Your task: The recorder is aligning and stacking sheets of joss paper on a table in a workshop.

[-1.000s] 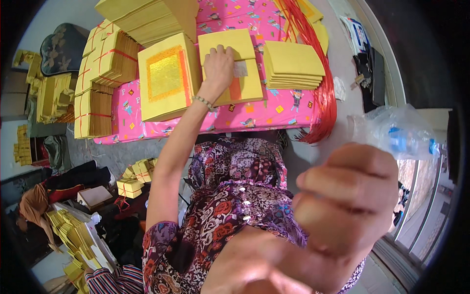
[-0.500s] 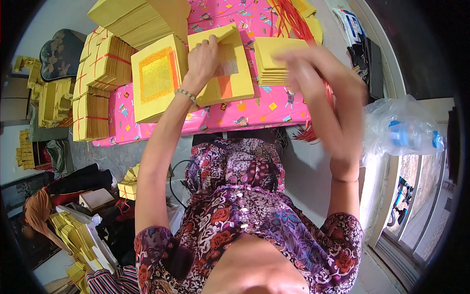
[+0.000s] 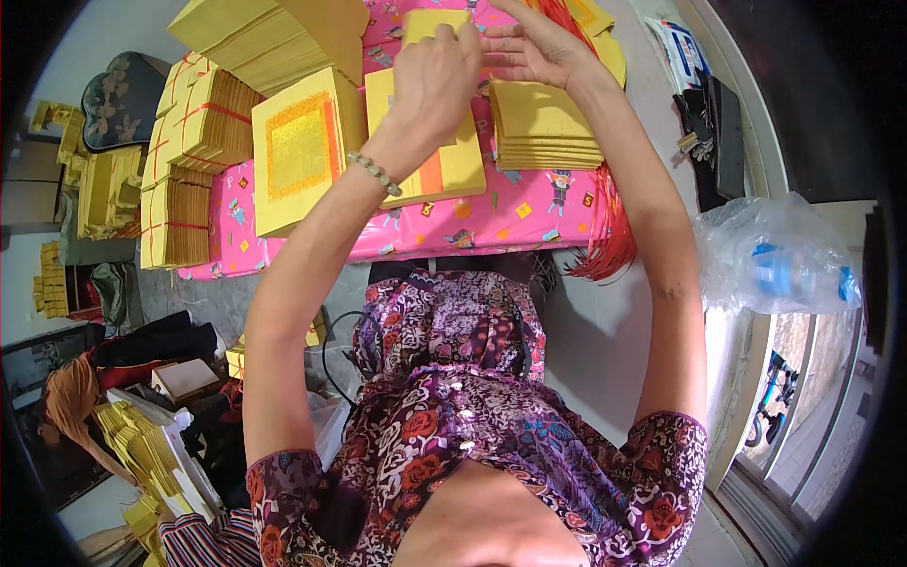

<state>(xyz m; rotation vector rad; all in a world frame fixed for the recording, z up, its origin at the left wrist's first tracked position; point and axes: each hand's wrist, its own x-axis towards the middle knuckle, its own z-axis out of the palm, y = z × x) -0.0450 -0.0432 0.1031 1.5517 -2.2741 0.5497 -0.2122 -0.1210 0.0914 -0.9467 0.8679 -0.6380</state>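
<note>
My left hand [image 3: 436, 80], with a beaded bracelet at its wrist, is closed at the near edge of a folded yellow paper [image 3: 433, 21]. The fingertips are partly hidden behind its knuckles. Below this hand lies a stack of yellow paper [image 3: 452, 170] with an orange strip, mostly covered by the hand. My right hand [image 3: 543, 52] is open just to the right, its fingers stretched toward the folded paper. Beneath its wrist sits a pile of folded yellow papers [image 3: 543, 123]. Left of my left forearm stands another thick yellow stack [image 3: 300, 146] with a gold square and orange border.
Bundles of yellow paper tied with red string [image 3: 179, 222] line the left side of the pink patterned tablecloth [image 3: 453, 231]. A tall yellow stack [image 3: 274, 42] stands behind. Red strings [image 3: 609, 236] hang over the right edge. A clear plastic bag [image 3: 784, 255] is farther right.
My left hand has moved up and right off the paper stack, with a folded yellow paper now at its fingers. My right hand has swung up and inward beside it.
</note>
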